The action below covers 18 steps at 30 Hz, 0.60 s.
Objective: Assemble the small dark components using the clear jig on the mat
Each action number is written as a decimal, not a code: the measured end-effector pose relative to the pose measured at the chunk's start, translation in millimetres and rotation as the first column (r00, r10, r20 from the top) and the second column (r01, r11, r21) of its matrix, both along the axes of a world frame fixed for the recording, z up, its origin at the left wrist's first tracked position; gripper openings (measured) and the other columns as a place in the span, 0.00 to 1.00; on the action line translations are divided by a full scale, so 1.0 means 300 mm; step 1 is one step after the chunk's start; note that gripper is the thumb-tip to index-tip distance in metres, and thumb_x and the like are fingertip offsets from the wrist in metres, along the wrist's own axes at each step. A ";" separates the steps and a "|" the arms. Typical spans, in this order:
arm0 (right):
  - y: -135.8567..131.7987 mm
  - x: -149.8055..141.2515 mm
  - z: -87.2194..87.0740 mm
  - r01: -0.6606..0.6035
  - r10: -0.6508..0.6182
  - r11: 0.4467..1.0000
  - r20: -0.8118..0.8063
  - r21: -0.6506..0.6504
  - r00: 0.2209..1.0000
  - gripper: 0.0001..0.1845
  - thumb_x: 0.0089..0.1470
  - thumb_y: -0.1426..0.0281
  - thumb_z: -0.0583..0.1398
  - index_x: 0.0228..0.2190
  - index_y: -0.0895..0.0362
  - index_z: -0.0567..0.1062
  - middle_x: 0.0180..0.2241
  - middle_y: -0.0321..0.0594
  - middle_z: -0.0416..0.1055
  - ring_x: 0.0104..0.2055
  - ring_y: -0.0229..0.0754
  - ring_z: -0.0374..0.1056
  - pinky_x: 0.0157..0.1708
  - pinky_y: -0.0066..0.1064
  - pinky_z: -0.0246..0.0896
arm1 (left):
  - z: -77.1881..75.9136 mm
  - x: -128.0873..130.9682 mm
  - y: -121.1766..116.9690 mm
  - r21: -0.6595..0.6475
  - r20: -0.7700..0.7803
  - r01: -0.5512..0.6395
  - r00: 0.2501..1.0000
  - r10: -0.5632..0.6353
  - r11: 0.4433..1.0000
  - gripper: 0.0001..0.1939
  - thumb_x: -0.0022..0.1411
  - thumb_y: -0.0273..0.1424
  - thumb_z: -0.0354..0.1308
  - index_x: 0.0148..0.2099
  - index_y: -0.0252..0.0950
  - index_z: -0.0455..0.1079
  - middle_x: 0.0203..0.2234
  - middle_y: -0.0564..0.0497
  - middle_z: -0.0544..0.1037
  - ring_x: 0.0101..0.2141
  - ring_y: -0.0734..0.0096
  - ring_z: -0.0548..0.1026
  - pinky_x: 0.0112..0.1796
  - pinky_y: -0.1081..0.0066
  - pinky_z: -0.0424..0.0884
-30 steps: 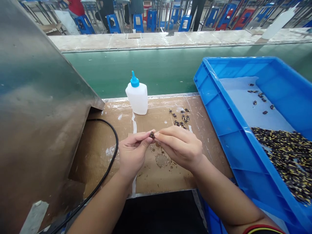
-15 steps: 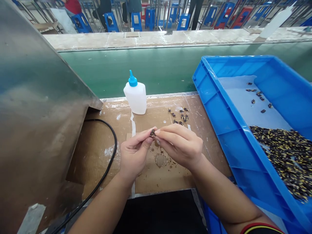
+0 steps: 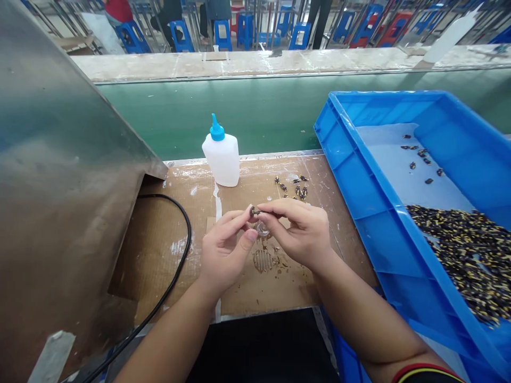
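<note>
Gold-flecked dark piece point(image 3: 254, 211) up off the cardboard, just above it — pinched between the fingertips of the left hand point(image 3: 225, 250) and the right hand point(image 3: 297, 234), both grips closed on it. Fresh in the last moment: fingers lifted a touch and opened out, and a small clear glassy piece point(image 3: 262, 229) now showing just below, right under the right fingers — held or merely lying there, impossible to tell from this angle. Beneath the hands, a ridged patch of brown residue point(image 3: 263, 260) on the cardboard-covered worktop point(image 3: 159, 250). Just ahead, a loose scatter of matching dark pieces point(image 3: 293, 186). Further left, a white plastic squeeze bottle point(image 3: 221, 159) with a blue nozzle, upright and apart from the hands. Off to the right, a blue plastic crate point(image 3: 383, 96) lined with a pale sheet, a few stray pieces on the sheet and a thick gold-and-black heap point(image 3: 459, 255) at its near end. Black cable point(image 3: 186, 250) curving along the left, beside a steel panel point(image 3: 59, 159). Far off, blue stools point(image 3: 181, 37) beyond a green-sided bench. Brands, labels, writing — none readable on bottle or crate.
</note>
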State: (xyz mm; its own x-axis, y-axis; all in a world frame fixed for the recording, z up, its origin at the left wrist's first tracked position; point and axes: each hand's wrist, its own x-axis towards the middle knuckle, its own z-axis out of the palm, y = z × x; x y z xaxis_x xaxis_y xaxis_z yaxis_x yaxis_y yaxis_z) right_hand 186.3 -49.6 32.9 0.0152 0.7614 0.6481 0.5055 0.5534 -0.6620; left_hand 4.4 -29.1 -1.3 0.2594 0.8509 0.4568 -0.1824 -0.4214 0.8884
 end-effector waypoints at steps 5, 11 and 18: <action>-0.001 0.002 -0.005 0.004 -0.008 0.997 -0.054 -0.081 0.999 0.08 0.66 0.73 0.67 0.44 0.51 0.85 0.39 0.34 0.85 0.37 0.37 0.80 0.38 0.28 0.77 | -0.002 0.000 -0.002 0.090 -0.070 0.003 0.998 0.003 0.996 0.25 0.70 0.24 0.64 0.67 0.46 0.74 0.49 0.46 0.80 0.46 0.72 0.78 0.46 0.73 0.78; 0.005 0.000 -0.005 -0.002 -0.003 0.995 -0.059 -0.099 0.998 0.07 0.66 0.72 0.67 0.43 0.51 0.85 0.38 0.33 0.85 0.36 0.35 0.80 0.37 0.27 0.76 | -0.007 -0.005 -0.002 0.272 -0.193 -0.064 0.974 0.119 0.960 0.28 0.70 0.23 0.63 0.69 0.42 0.70 0.48 0.45 0.80 0.46 0.70 0.78 0.45 0.70 0.78; 0.013 0.009 0.008 -0.032 0.032 0.995 -0.002 -0.098 0.999 0.06 0.65 0.74 0.67 0.41 0.53 0.84 0.37 0.33 0.85 0.36 0.36 0.80 0.37 0.27 0.75 | 0.008 -0.005 -0.002 0.440 -0.279 -0.134 0.920 0.277 0.888 0.30 0.67 0.20 0.64 0.69 0.38 0.70 0.46 0.45 0.80 0.46 0.67 0.79 0.48 0.65 0.79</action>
